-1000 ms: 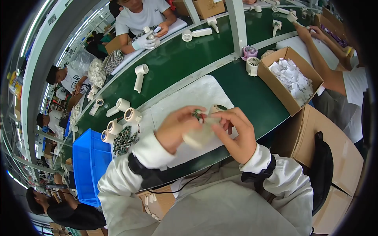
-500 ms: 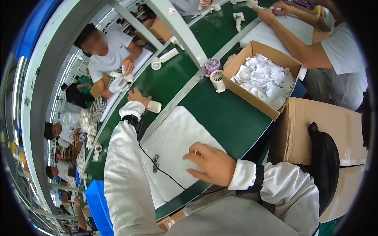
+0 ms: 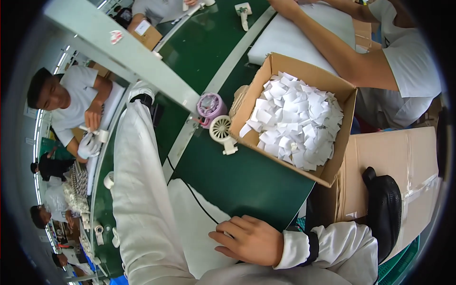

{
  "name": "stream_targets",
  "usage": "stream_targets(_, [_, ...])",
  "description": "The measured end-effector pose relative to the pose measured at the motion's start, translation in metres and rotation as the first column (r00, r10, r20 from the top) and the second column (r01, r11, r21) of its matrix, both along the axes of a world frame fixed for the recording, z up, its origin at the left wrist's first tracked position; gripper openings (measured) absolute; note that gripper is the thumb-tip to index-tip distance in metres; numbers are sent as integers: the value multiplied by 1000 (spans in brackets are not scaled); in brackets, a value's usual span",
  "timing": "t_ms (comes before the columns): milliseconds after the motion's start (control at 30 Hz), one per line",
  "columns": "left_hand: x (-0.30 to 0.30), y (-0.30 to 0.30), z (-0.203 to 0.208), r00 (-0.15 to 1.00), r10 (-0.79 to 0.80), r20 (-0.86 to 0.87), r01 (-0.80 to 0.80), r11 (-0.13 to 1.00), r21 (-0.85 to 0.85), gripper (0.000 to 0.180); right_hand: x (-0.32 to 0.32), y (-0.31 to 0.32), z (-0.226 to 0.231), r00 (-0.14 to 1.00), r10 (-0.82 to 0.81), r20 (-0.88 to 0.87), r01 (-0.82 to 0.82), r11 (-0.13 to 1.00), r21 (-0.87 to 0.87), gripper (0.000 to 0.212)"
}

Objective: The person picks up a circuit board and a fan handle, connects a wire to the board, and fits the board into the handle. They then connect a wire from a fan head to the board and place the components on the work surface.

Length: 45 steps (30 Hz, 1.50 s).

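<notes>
My left arm in a white sleeve reaches far across the green bench (image 3: 247, 175). Its cuff with a black strap ends at the grey metal post (image 3: 133, 57), which hides the hand and anything in it. My right hand (image 3: 254, 240) hovers over the near edge of the white foam sheet (image 3: 187, 209). Its fingers are loosely bent, with the thumb apart, and a small pale spot shows among them, too small to name. A thin black cable (image 3: 199, 202) runs over the sheet to this hand. Between my arms stand a cream handheld fan (image 3: 222, 129) and a purple round fan part (image 3: 211, 107).
An open carton (image 3: 266, 71) full of white paper slips stands on the bench at right, with a closed carton (image 3: 380, 161) beside it. A co-worker's arm (image 3: 327, 50) rests at the far right. Another person (image 3: 78, 95) handles a white part at left. Another fan (image 3: 243, 14) lies farther off.
My view has swung so the bench appears shifted left. My left arm has stretched farther away, its hand passing behind the post. The fingers of my right hand have curled in somewhat.
</notes>
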<state>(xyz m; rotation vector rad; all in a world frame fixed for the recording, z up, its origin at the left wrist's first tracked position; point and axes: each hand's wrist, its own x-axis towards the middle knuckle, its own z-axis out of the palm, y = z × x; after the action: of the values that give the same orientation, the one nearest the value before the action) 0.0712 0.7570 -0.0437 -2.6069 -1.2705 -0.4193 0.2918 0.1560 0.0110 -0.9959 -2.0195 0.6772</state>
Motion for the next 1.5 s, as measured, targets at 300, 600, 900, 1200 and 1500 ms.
stream_targets(300, [29, -48, 23, 976, 98, 197, -105, 994, 25, 25, 5, 11, -5, 999, -32, 13, 32, 999, 11, 28])
stream_targets(600, [-9, -175, 125, 991, 114, -66, -100, 978, 183, 30, -4, -17, 5, 999, 33, -12, -32, 997, 74, 21])
stream_targets(900, [5, -328, 165, 962, 68, 263, -66, 998, -15, 32, 5, -35, 3, 1000, 9, 7, -9, 993, 120, 14])
stream_targets(1200, [30, -449, 175, 938, 17, 348, 44, 985, -166, 30, 2, -43, -1, 1000, 24, -13, -22, 990, 136, 13])
stream_targets(1500, [23, -642, 167, 929, 16, 370, 75, 970, -230, 14, -3, -54, 20, 974, -188, -123, 185, 982, -33, 28])
